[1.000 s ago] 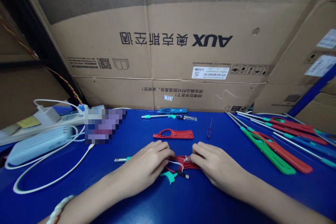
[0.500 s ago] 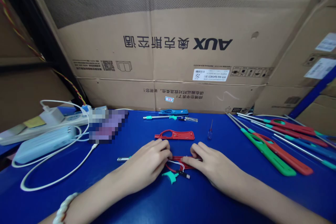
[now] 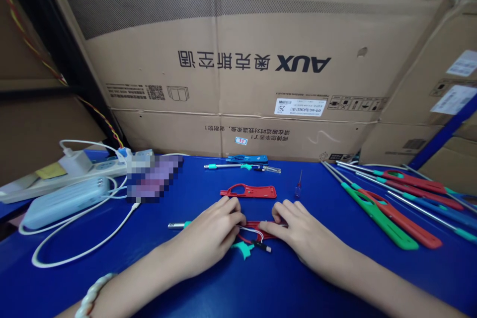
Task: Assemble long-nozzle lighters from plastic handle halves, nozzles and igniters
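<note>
Between my hands lies an opened long-reach lighter: a red half shell (image 3: 257, 225) with white wires, its metal tube (image 3: 176, 225) sticking out on the left. My left hand (image 3: 218, 226) curls over the tube end of the shell and hides part of it. With thumb and fingers bent, my right hand (image 3: 294, 226) holds the other end. A teal trigger (image 3: 244, 249) and a small black igniter (image 3: 262, 246) hang loose at the shell's near side. Just beyond my fingers rests the matching red shell half (image 3: 251, 192).
A small screwdriver (image 3: 298, 189) stands upright at right. Several assembled lighters (image 3: 385, 221) lie farther right. At the back are a blue shell (image 3: 248, 159) and lighter inner parts (image 3: 242, 167). A power bank (image 3: 67, 201), cables and power strip (image 3: 100, 169) occupy the left. Cardboard (image 3: 231, 25) walls the back.
The view has shifted slightly. Both hands keep nearly the same place on the red shell; nothing has been let go or taken up.
</note>
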{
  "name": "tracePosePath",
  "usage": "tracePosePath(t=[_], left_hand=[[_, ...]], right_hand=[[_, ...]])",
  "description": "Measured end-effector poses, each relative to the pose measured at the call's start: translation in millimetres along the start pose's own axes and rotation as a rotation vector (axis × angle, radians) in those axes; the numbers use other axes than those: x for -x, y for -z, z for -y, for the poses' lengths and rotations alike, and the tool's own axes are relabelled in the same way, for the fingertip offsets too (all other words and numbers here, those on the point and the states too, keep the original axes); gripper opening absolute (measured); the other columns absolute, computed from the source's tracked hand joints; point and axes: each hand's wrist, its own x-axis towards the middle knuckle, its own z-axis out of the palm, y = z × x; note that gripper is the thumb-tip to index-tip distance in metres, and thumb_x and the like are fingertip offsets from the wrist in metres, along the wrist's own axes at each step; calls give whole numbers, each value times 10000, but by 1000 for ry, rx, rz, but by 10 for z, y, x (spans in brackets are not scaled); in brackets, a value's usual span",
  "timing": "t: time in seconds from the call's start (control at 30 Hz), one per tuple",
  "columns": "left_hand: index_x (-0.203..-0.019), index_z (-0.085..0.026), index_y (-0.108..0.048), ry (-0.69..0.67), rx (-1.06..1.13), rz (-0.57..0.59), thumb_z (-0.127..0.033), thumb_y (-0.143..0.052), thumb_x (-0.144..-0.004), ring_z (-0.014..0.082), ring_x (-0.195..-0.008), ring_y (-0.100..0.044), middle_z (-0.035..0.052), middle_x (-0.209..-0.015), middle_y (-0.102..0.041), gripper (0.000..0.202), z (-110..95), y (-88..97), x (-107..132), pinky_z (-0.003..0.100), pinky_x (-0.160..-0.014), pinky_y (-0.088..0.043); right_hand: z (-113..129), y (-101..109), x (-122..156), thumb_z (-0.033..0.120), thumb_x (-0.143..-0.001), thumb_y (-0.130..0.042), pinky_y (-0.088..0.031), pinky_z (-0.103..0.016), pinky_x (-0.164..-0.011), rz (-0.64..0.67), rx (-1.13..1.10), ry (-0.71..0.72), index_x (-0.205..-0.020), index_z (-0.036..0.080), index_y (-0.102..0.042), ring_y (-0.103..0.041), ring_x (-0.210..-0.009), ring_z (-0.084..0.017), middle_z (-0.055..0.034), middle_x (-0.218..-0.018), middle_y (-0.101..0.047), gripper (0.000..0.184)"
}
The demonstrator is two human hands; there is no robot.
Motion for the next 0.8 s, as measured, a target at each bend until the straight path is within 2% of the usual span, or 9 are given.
tracePosePath(t=[0.17, 0.37, 0.53, 0.67, 0.8], left_hand=[[-925, -182, -653, -32, -8, 10, -93, -430, -919, 192, -874, -514, 47, -945, -535, 240, -16, 49, -1, 324, -795, -448], [-948, -205, -644, -82, 18, 71, -66, -483, -904, 179, -867, -543, 21, -915, -574, 217, -40, 136, -2, 306, -804, -438], [-936, -222, -654, -137, 0, 133, -110, -595, -881, 178, -895, -579, 2, -915, -611, 138, -21, 162, 13, 299, -821, -431], [-939, -221, -639, -115, -36, 171, -83, -674, -821, 186, -914, -587, -6, -932, -625, 185, -27, 160, 4, 295, -815, -425], [-924, -208, -622, -115, -58, 189, -86, -698, -803, 184, -899, -591, -8, -927, -629, 188, -49, 141, -6, 298, -805, -413]], right_hand=[[-7, 10, 30, 35, -902, -439, -386, -352, -752, 29, -39, -22, -1187, 283, -586, -492, -887, -226, -71, -964, -525, 406], [30, 39, 32, 16, -878, -440, -396, -353, -745, 94, -102, -47, -1166, 247, -591, -502, -864, -222, -68, -960, -543, 399], [30, 111, 11, 126, -933, -455, -418, -365, -820, 146, -257, -109, -1177, 248, -572, -539, -933, -216, -54, -1001, -580, 297], [12, 115, 10, 125, -931, -465, -371, -388, -940, 158, -384, -148, -1164, 251, -541, -543, -1009, -199, -35, -1052, -586, 276], [41, 131, -9, 140, -936, -470, -383, -370, -882, 142, -423, -203, -1000, 218, -524, -549, -875, -176, -9, -940, -595, 114]])
